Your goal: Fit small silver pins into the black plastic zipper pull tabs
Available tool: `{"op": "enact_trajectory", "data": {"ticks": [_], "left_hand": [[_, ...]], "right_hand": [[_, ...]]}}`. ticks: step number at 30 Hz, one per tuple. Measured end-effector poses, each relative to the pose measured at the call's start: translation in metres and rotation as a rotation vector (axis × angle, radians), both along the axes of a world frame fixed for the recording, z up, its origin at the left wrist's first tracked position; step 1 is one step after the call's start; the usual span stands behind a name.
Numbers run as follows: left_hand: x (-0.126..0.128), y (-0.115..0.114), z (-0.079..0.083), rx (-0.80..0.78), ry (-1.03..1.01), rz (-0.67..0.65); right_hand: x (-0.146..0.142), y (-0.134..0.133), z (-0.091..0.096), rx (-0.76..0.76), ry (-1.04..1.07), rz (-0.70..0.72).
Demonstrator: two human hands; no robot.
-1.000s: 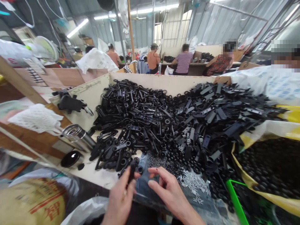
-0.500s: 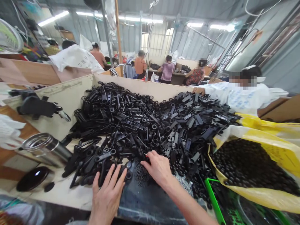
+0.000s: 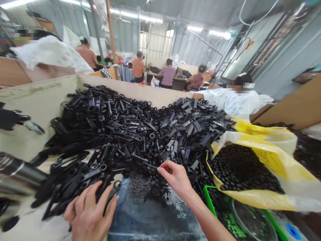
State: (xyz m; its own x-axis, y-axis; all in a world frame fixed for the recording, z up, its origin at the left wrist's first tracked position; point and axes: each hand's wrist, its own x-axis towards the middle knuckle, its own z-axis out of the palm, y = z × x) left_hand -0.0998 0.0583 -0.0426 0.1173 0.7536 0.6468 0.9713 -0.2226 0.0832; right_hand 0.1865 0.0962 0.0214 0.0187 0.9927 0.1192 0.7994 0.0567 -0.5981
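My left hand is at the lower left, fingers curled, with a black ring-ended plastic part between thumb and forefinger. My right hand is raised over the small metal pieces, thumb and fingertips pinched together; what they hold is too small to make out. Just left of those fingertips lies a flat black part of the heap. Below are a pile of small grey metal pieces and a scatter of shiny silver pins on a dark work mat. Behind both hands rises a big heap of black plastic parts.
A yellow-white sack of small black pieces stands at right, beside a green crate holding a clear bowl. A steel flask is at left. Pale boards wall the table. A person in white sits beyond; others work behind.
The view has swung right. My left hand has gone from spread flat to curled around a black ring-ended part. My right hand has shifted rightward off the grey pile, still pinched.
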Motion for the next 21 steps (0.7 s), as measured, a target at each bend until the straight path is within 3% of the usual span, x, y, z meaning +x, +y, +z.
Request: {"op": "enact_trajectory", "data": {"ticks": [2,5,7,9,11,13,16,19,21], "left_hand": [[0.013,0.0,0.008,0.009,-0.131,-0.12],[0.041,-0.001,0.021,-0.118,-0.321,-0.426],[0.06,0.0,0.028,-0.38,-0.369,-0.596],[0.074,0.0,0.033,-0.805,-0.436,-0.703],[0.077,0.0,0.035,-1.25,-0.639,-0.678],[0.073,-0.002,0.034,-1.51,-0.962,-0.541],[0.063,-0.006,0.033,-1.503,-1.349,-0.366],[0.062,-0.01,0.033,-1.4,-1.515,-0.3],[0.065,-0.012,0.032,-1.348,-1.583,-0.275]], "right_hand": [[0.011,-0.017,-0.002,0.033,0.01,0.042],[0.013,-0.046,-0.013,0.214,-0.043,0.313],[0.009,-0.06,-0.022,0.366,-0.109,0.519],[0.005,-0.067,-0.029,0.439,-0.147,0.645],[0.003,-0.066,-0.03,0.456,-0.124,0.695],[0.003,-0.056,-0.027,0.386,-0.039,0.66],[0.0,-0.032,-0.024,0.175,0.039,0.456],[-0.013,-0.007,-0.03,0.033,-0.097,0.252],[-0.025,0.004,-0.036,0.005,-0.169,0.205]]}}
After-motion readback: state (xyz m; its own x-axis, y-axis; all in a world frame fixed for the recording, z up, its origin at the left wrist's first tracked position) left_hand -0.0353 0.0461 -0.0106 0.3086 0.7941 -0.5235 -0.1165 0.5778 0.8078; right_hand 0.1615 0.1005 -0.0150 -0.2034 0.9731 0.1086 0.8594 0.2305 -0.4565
